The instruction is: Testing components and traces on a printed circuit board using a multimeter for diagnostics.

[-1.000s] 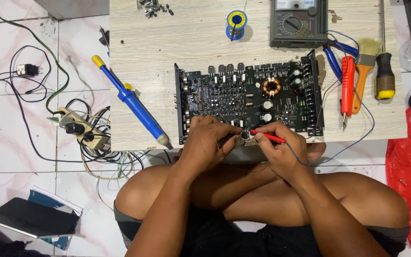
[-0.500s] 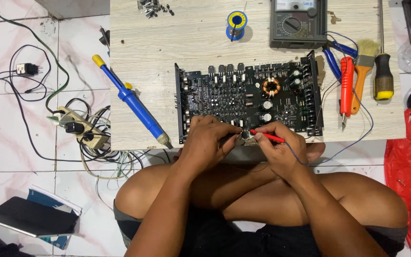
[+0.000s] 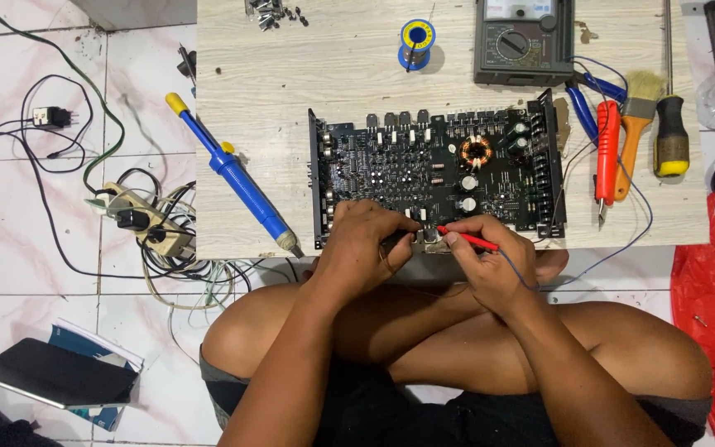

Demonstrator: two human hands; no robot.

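There the right hand [image 3: 490,265] pinched a slim red probe [image 3: 467,239] at the black circuit board's [image 3: 436,178] six o'clock edge; the left hand [image 3: 366,244] gripped a dark probe [image 3: 396,241]

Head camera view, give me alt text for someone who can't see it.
A seated person's right hand holds a slim red test probe to the near edge of a black rectangular circuit board on a pale wooden table, while the left hand holds a dark probe beside it. A blue desoldering pump lies left of the board; a grey analogue multimeter sits behind it.
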